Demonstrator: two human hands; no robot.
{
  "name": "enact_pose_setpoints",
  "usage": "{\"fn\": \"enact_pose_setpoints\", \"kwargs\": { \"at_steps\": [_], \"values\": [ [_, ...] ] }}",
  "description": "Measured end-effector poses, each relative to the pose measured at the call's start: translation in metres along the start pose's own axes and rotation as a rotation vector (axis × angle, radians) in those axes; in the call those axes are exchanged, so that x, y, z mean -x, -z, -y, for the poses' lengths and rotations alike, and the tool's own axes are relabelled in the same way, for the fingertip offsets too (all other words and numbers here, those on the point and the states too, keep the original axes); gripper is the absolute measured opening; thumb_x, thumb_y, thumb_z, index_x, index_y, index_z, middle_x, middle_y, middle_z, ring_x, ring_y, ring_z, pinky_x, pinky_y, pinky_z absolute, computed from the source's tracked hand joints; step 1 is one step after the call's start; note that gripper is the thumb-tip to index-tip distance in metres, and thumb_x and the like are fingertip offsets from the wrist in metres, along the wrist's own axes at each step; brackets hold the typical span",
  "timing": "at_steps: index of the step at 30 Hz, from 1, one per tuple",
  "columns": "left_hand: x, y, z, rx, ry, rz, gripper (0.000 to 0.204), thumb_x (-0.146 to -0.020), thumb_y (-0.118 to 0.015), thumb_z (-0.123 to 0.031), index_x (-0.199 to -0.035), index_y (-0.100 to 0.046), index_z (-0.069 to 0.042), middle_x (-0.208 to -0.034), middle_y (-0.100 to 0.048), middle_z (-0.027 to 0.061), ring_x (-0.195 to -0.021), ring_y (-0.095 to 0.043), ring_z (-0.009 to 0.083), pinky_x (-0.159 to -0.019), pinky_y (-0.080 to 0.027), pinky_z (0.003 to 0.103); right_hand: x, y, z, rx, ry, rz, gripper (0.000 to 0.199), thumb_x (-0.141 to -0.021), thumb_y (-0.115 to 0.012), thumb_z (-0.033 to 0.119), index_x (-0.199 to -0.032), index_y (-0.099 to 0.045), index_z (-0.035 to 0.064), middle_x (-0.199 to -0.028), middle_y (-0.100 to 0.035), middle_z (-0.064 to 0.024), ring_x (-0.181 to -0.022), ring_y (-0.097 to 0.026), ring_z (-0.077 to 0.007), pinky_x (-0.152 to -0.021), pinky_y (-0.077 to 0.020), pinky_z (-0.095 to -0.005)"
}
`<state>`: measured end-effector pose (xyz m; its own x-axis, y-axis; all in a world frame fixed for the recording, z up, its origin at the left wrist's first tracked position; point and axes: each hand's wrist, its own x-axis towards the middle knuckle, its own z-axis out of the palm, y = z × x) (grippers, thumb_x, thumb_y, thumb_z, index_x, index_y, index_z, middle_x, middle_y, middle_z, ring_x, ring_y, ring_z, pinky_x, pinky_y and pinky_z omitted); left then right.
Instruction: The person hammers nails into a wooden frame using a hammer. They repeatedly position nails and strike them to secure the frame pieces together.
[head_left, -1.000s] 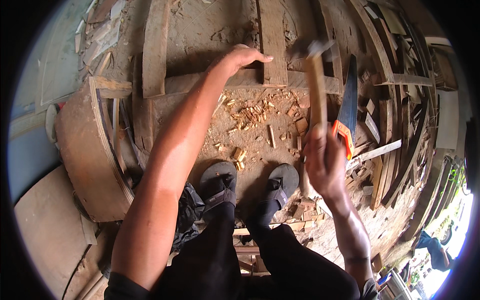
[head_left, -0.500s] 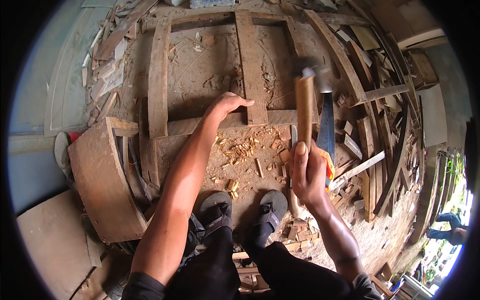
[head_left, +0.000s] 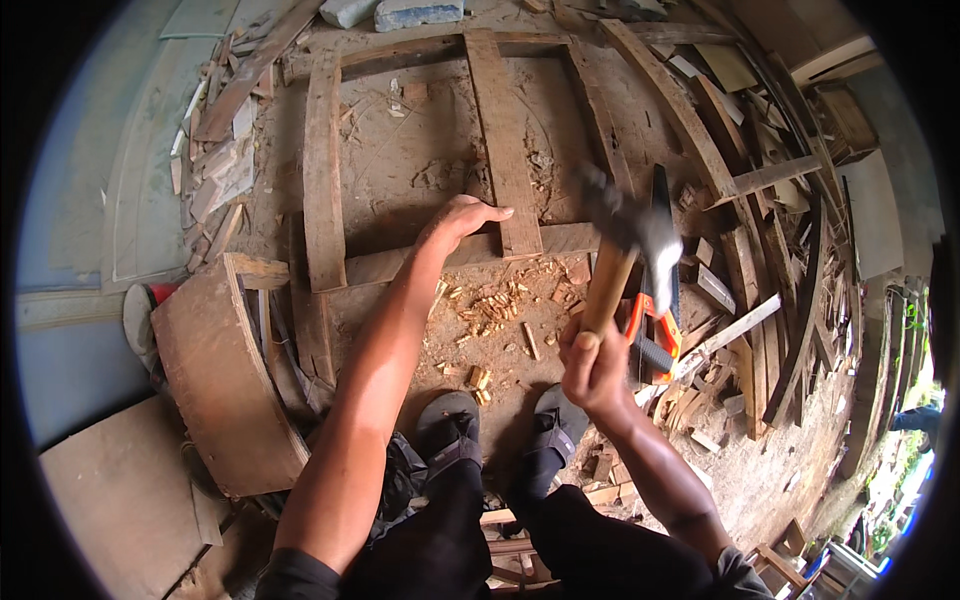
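My left hand [head_left: 466, 218] is closed on the near end of the middle wooden plank [head_left: 500, 140]; its thumb lies on top and the other fingers are mostly hidden. That plank is one slat of a wooden frame [head_left: 325, 180] on the ground. In my right hand [head_left: 594, 372] is the wooden handle of a claw hammer [head_left: 605, 290], raised right of the plank's end. Motion blurs its metal head. Just behind the hammer and to its right lies a handsaw [head_left: 668, 340] with an orange and black handle and a dark blade.
Wood chips [head_left: 492, 310] are scattered between the frame and my feet. A curved plywood piece [head_left: 220, 370] stands at the left. Long boards and offcuts [head_left: 740, 270] pile up along the right. Pale blocks [head_left: 418, 14] sit at the far edge.
The hammer has tilted, and its head has swung slightly nearer and to the right. My left hand stays at the plank's end. The whole view has shifted a little.
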<state>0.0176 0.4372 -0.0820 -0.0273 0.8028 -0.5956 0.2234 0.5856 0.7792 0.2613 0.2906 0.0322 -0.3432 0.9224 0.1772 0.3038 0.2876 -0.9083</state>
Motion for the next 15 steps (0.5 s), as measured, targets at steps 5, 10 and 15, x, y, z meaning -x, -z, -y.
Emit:
{"fn": "enact_pose_setpoints", "kwargs": {
  "at_steps": [5,10,15],
  "values": [
    [-0.006,0.010,0.003,-0.074,-0.079,0.062,0.061,-0.075,-0.085,-0.049,-0.102,-0.074,0.005,-0.107,-0.071,0.0177,-0.103,-0.063,0.0256,-0.090,-0.048,0.040,0.011,-0.010,-0.047,0.365,-0.320,0.221,0.034,-0.104,-0.055,0.026,-0.092,-0.055,-0.0053,-0.061,-0.056,-0.0319,-0.067,-0.064,-0.0528,-0.054,-0.0465,-0.0551],
    [-0.003,0.003,0.007,-0.064,-0.030,0.005,0.049,-0.078,-0.083,-0.046,-0.088,-0.071,0.001,-0.092,-0.066,0.0078,-0.089,-0.058,0.0202,-0.083,-0.044,0.036,0.011,-0.005,-0.018,0.099,-0.131,0.050,0.032,-0.105,-0.053,0.027,-0.100,-0.054,-0.0045,-0.059,-0.056,-0.0267,-0.059,-0.063,-0.0492,-0.052,-0.0459,-0.0538],
    [-0.011,0.007,0.009,-0.063,-0.051,0.018,0.054,-0.079,-0.082,-0.047,-0.095,-0.072,0.003,-0.102,-0.070,0.0137,-0.102,-0.061,0.0229,-0.092,-0.044,0.039,0.009,-0.001,-0.043,0.359,-0.372,0.166,0.027,-0.103,-0.056,0.018,-0.095,-0.055,-0.0080,-0.062,-0.056,-0.0313,-0.061,-0.061,-0.0523,-0.052,-0.0453,-0.0566]
  ]
}}
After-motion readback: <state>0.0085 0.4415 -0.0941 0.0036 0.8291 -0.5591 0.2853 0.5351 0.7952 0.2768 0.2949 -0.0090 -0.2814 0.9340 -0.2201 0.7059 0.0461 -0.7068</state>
